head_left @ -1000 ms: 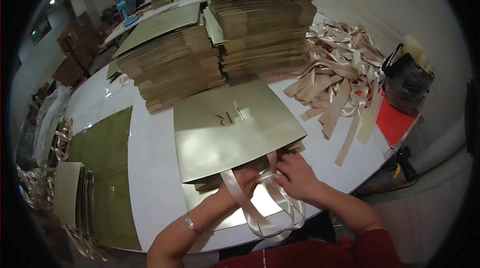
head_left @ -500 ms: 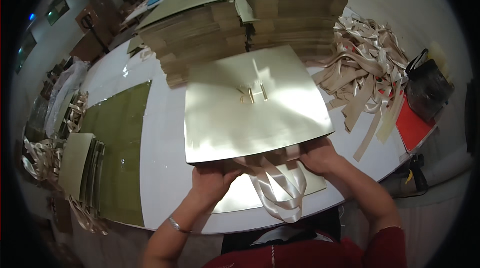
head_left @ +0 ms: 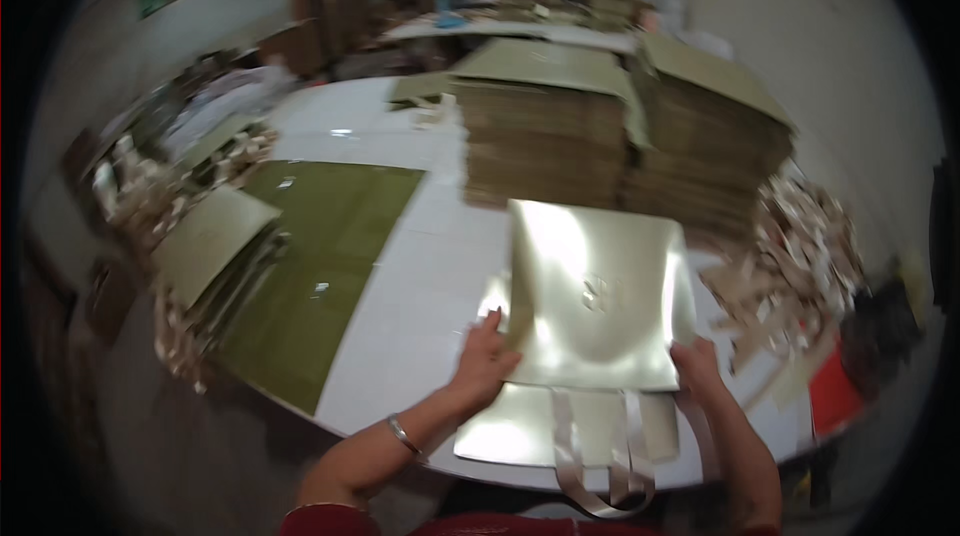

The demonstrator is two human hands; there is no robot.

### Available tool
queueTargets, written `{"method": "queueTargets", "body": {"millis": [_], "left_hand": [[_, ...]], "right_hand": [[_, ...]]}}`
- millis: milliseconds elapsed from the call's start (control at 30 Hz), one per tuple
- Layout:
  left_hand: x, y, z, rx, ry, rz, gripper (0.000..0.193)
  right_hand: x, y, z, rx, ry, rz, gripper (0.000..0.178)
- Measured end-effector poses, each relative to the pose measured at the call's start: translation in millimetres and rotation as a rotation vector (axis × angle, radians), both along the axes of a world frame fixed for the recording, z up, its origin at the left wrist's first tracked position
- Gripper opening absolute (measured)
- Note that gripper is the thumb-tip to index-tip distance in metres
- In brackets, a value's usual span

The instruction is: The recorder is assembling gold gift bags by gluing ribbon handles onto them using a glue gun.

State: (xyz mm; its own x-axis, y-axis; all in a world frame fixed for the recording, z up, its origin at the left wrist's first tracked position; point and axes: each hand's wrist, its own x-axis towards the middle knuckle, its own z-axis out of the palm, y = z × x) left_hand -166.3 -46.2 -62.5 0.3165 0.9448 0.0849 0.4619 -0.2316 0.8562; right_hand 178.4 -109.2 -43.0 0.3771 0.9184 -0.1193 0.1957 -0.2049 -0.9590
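The left hand [head_left: 487, 364] grips the left side of a pale gold paper bag [head_left: 600, 306], and the right hand [head_left: 697, 364] grips its right side. The bag is held above the near part of the white surface [head_left: 375, 346]. Its satin ribbon handles [head_left: 566, 441] hang down from the lower edge, over a flat gold piece [head_left: 500, 426]. Behind the bag stand two tall stacks of flat bags [head_left: 545, 141].

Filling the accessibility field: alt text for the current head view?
A person's left hand and right hand hold a shiny pale-gold paper bag with beige satin ribbon handles by both sides, at a white table. Behind stand two tall gold-topped paper stacks; a heap of beige ribbons lies right, an olive-green sheet left.
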Motion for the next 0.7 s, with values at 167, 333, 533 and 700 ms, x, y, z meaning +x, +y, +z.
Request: {"method": "queueTargets", "body": {"millis": [167,333,533,700], "left_hand": [[-31,-14,71,-0.403,-0.723,0.018,0.052],[-7,-57,70,-0.428,-1.196,0.695,0.038],[-188,-9,51,-0.064,-1.172,0.87,0.03],[-456,-12,118,0.021,-0.669,1.074,0.041]], "right_hand": [[-44,-18,25,0.32,0.368,0.117,0.03],[-167,6,4,0.405,0.113,0.148,0.035],[-169,2,37,0.583,-0.466,0.68,0.035],[-95,-49,62,0.436,-1.051,1.002,0.059]]}}
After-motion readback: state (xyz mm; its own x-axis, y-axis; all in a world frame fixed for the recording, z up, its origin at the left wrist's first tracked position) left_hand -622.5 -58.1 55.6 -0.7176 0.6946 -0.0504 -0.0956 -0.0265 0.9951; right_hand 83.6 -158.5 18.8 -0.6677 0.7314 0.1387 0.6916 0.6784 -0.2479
